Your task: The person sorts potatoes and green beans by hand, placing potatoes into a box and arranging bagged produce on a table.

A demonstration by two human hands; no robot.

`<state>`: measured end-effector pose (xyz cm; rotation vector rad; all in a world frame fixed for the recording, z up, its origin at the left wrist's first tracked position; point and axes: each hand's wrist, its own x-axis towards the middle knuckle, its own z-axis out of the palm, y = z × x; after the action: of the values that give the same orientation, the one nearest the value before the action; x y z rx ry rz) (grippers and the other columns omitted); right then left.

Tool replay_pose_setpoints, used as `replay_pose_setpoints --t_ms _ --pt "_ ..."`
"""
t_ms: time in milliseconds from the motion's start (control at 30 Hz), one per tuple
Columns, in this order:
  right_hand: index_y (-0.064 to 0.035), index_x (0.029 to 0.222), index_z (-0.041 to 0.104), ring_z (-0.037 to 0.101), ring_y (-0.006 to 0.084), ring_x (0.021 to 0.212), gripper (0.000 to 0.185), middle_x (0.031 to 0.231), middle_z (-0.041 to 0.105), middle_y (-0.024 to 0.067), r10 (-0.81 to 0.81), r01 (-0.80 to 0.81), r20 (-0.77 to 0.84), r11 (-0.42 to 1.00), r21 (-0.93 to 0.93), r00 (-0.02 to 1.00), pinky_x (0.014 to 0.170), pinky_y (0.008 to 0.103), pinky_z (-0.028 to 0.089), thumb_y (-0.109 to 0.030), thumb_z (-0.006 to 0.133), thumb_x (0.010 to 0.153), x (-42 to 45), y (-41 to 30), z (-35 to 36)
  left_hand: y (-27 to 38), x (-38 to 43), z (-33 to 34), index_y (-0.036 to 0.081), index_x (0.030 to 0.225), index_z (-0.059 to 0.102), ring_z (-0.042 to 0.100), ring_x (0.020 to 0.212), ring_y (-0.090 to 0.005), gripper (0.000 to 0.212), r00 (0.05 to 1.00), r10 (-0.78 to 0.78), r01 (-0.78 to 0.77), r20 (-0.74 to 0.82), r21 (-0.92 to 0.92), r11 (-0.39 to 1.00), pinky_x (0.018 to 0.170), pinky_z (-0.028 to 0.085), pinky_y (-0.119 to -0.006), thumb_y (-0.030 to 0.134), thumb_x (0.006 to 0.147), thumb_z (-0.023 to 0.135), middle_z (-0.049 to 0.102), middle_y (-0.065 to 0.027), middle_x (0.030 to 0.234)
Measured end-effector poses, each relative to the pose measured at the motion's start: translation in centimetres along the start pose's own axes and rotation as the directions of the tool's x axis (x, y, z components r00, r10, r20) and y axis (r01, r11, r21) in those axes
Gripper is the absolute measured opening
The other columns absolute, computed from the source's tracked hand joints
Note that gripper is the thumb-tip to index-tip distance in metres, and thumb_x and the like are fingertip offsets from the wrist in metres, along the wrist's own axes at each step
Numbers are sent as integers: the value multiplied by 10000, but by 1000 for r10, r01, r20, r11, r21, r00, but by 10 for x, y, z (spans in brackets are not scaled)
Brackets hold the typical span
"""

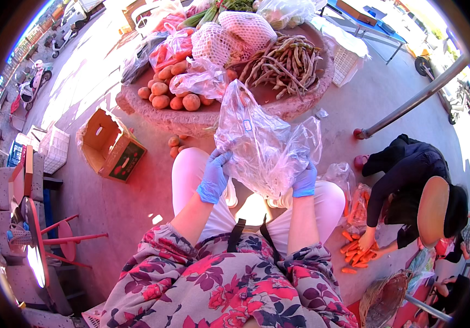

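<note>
My left hand (214, 176), in a thin blue glove, grips the left edge of a large clear plastic bag (259, 139). The gloved right hand (305, 179) holds the same bag on its other side, with the fingers partly hidden behind the film. The bag is crumpled and spread between both hands above my knees, and bears a small printed mark. Just beyond it stands a round stone table (169, 121). Potatoes (192, 101), long beans (286, 65) and white foam netting (235, 37) around produce lie on top. A thin plastic bag (200, 80) partly covers the potatoes.
An open cardboard box (110, 147) stands on the floor at left, near a few potatoes (174, 146). At right, a bent-over person (415, 184) handles loose carrots (358, 252). A metal pole (415, 98), a wicker basket (382, 299) and a red stool (67, 242) stand around me.
</note>
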<state>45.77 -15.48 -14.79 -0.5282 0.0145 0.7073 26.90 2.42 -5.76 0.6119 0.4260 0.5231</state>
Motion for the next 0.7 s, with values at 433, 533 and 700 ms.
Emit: replay_pose_setpoints --t_ms 433,533,700 --pt "-24 1112 543 552 267 1007 349 1101 577 122 -138 144 -199 989 14 970 884 413 446 -207 348 887 -7 -15 23 -11 -2 -23 67 1195 513 565 733 -126 336 963 -194 180 -186 -89 980 718 480 -305 129 868 468 588 -16 849" --pt "-35 1128 536 553 276 996 360 1108 575 125 -30 52 -96 972 228 995 876 419 449 -238 353 894 -12 -27 31 -17 1 -42 80 1118 542 566 722 -142 265 947 -277 239 -164 -216 947 706 482 -313 187 895 448 581 -14 814" --pt "-43 1130 533 541 293 1014 393 1119 568 129 -126 134 -54 975 177 991 890 454 434 -312 365 899 -15 -37 31 -8 -4 -29 102 1070 550 559 701 -148 229 924 -284 231 -254 -221 948 675 482 -321 222 912 435 570 -12 799"
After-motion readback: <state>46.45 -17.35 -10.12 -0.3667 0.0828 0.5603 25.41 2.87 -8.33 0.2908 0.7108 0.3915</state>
